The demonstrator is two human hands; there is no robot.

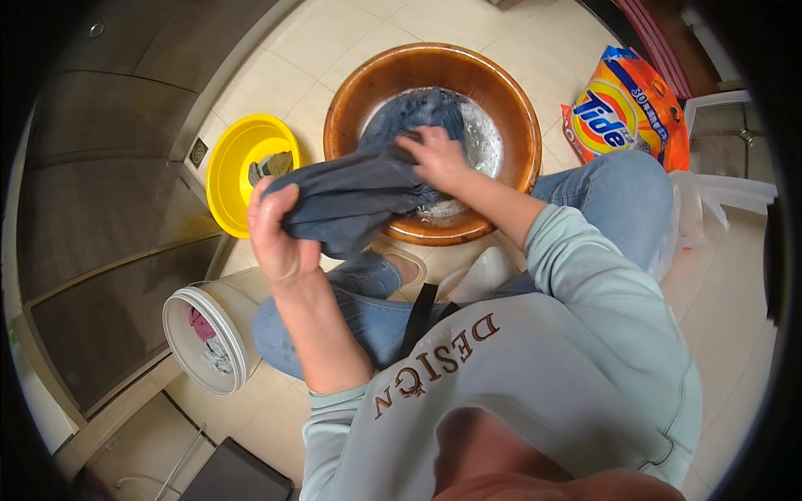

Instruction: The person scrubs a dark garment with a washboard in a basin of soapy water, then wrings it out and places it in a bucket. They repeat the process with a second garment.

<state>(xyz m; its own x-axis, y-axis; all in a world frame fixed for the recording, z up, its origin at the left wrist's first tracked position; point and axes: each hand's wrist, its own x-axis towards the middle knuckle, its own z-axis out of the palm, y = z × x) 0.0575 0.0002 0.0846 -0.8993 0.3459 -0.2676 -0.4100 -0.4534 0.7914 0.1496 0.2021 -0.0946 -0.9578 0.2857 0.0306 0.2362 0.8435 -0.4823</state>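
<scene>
A wet dark blue-grey garment [351, 194] stretches from my left hand, across the near left rim of a brown basin [526, 125], into its inside. My left hand [279, 228] grips the garment's outer end between thumb and fingers, left of the basin. Over the basin, my right hand [438, 160] touches the cloth with its fingers spread; motion blurs it, and whether it grips any fabric is unclear. More of the dark cloth [420, 113] lies bunched in the basin, with sudsy water [485, 141] around it.
Left of the basin stands a yellow plastic basin [216, 169] holding a greenish cloth [276, 164]. A white bucket [238, 351] with cloths inside is at lower left. An orange Tide detergent bag [626, 113] stands at right. A floor drain [198, 152] lies beside the yellow basin.
</scene>
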